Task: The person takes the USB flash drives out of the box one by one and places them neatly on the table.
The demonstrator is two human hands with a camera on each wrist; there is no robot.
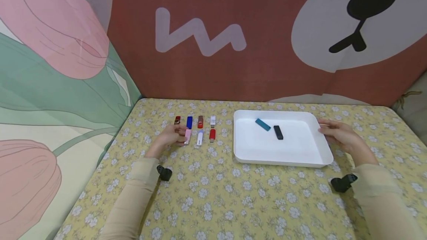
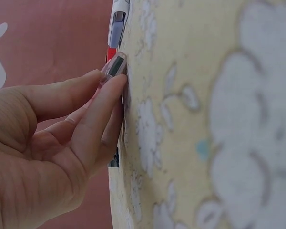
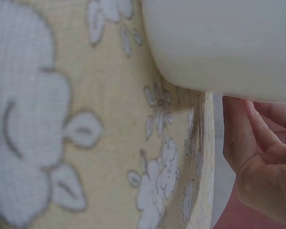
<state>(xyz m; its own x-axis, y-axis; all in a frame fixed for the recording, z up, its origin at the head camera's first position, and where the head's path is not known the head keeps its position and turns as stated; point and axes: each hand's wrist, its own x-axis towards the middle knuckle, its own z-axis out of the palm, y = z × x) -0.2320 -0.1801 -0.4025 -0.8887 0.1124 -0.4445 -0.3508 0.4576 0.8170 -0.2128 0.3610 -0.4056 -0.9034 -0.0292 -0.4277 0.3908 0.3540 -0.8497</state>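
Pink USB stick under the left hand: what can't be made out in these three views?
- Pink plastic USB stick: head view, left hand covers its near edge; left wrist view shows only its tip between the fingers.
- White rectangular plastic tray: right wrist view, cropped and blurred; contents hidden.
- Right hand: whether it grips the tray rim is unclear.

You face a counter (image 1: 233,203) covered in yellow cloth printed with small white flowers. Behind it hangs a reddish-brown backdrop (image 1: 267,29) with a pale zigzag mark (image 1: 200,34) and a large grey oval bearing a black nose shape (image 1: 363,14). To your left stands a panel (image 1: 50,66) painted with pink tulips and green leaves. The light is soft and even.
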